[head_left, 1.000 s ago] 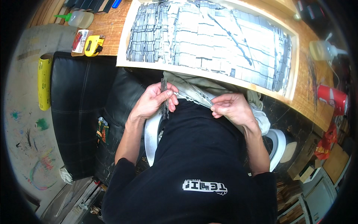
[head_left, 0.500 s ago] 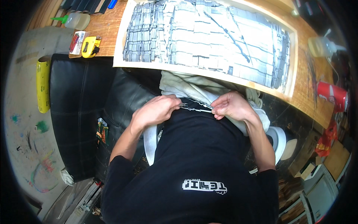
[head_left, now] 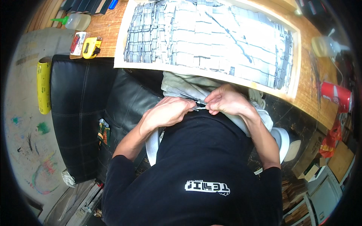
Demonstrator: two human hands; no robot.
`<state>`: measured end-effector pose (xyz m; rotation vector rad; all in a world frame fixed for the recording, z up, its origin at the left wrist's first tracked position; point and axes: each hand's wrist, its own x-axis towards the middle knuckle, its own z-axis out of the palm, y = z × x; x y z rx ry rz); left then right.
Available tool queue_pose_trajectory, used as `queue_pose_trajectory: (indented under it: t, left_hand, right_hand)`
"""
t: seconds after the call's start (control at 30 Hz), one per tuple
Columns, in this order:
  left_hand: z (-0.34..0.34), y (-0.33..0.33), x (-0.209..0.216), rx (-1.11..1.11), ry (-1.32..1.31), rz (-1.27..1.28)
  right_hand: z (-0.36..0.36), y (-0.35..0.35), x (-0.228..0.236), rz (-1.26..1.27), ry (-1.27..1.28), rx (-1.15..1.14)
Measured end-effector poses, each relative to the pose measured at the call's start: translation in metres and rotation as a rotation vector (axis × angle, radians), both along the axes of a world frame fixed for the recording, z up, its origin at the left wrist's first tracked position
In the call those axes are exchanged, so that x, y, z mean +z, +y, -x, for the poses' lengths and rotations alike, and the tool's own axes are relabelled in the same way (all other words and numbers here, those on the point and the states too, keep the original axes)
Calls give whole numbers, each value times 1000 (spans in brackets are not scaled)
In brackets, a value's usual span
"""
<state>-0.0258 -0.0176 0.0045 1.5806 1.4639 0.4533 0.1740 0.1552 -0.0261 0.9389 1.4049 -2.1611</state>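
Observation:
Close together in front of my body, both hands pinch thin, jagged grey strips [head_left: 200,108], whose exact material I cannot make out. My left hand [head_left: 169,111] is closed with its fingertips on their left ends. The thumb and fingers of my right hand [head_left: 228,101] close on the right side, a small gap away from the left fingertips. Much of the strips is hidden by the fingers. Just beyond my hands lies a wooden-framed panel [head_left: 181,49] covered in rows of grey and whitish pieces, with a dark branch-like strip [head_left: 230,35] running diagonally across it.
The panel rests on a wooden table [head_left: 109,24]. At its left are a yellow tape measure [head_left: 91,48], a small box [head_left: 78,44] and a green-tipped bottle [head_left: 75,22]. On the right are a red can [head_left: 336,97] and another bottle [head_left: 325,47]. Pale cloth [head_left: 184,83] covers my lap.
My hands have drawn closer together, the left moving right and the right moving left. Less of the grey strips shows between them.

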Motion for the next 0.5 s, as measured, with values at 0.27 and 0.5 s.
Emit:
queue_pose_trajectory:
  t: [0.27,0.5]
  left_hand:
    - [-2,-8,2,318,-159,267]
    - [2,-24,-29,1133,-1183,208]
  right_hand:
    - [18,-16,4,-146,-8,-232]
    - [8,-69,13,-369,226,-485]
